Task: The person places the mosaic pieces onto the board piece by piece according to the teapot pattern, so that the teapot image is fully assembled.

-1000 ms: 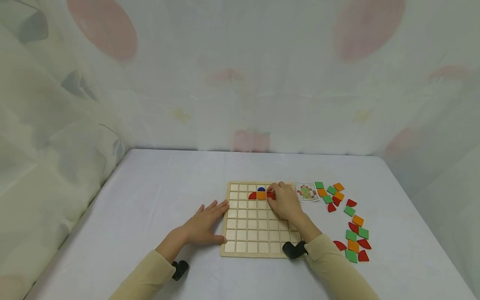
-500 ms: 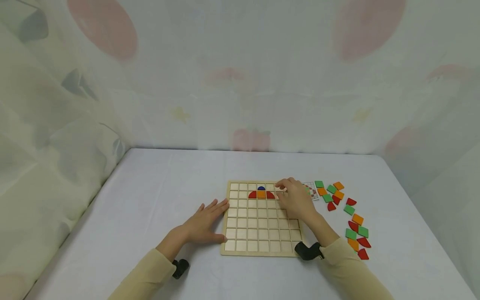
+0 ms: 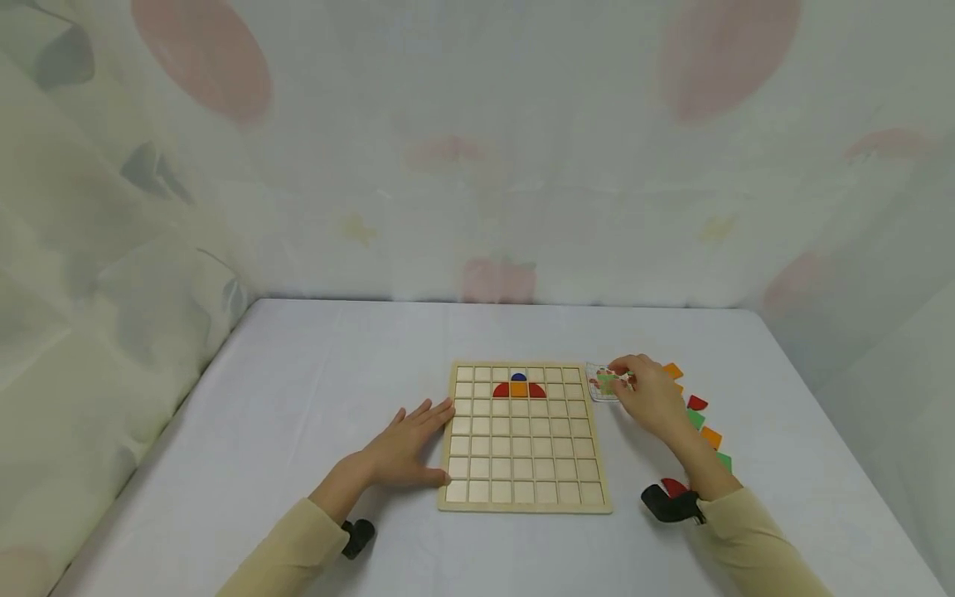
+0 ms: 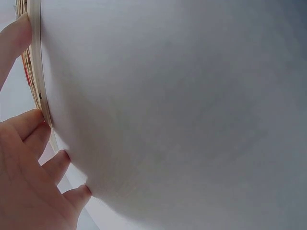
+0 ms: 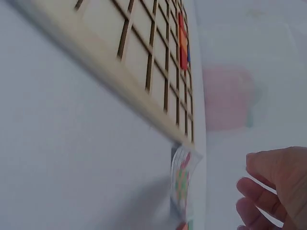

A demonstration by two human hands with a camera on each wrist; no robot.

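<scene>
A wooden grid board (image 3: 481, 507) lies on the table. Set in its upper rows are a small blue rounded piece (image 3: 518, 377), an orange square tile (image 3: 518, 390) below it, and red quarter-circle pieces (image 3: 501, 390) on either side. My left hand (image 3: 406, 448) rests spread against the board's left edge, fingertips and thumb touching the frame (image 4: 41, 91). To the right of the board, my right hand (image 3: 651, 398) hovers by the printed pattern card (image 3: 597, 384), fingers loosely bent with nothing between them in the right wrist view. It hides part of the card and several loose tiles.
Loose green, orange and red tiles (image 3: 712, 437) trail down the table to the right, partly covered by the right forearm. One red quarter-circle (image 3: 674, 487) lies near the black wrist camera (image 3: 670, 504). A patterned cloth (image 3: 477, 207) hangs behind the table.
My right hand has let go of the right-hand red quarter-circle in the board and moved right, over the card toward the loose tiles. My left hand has stayed put.
</scene>
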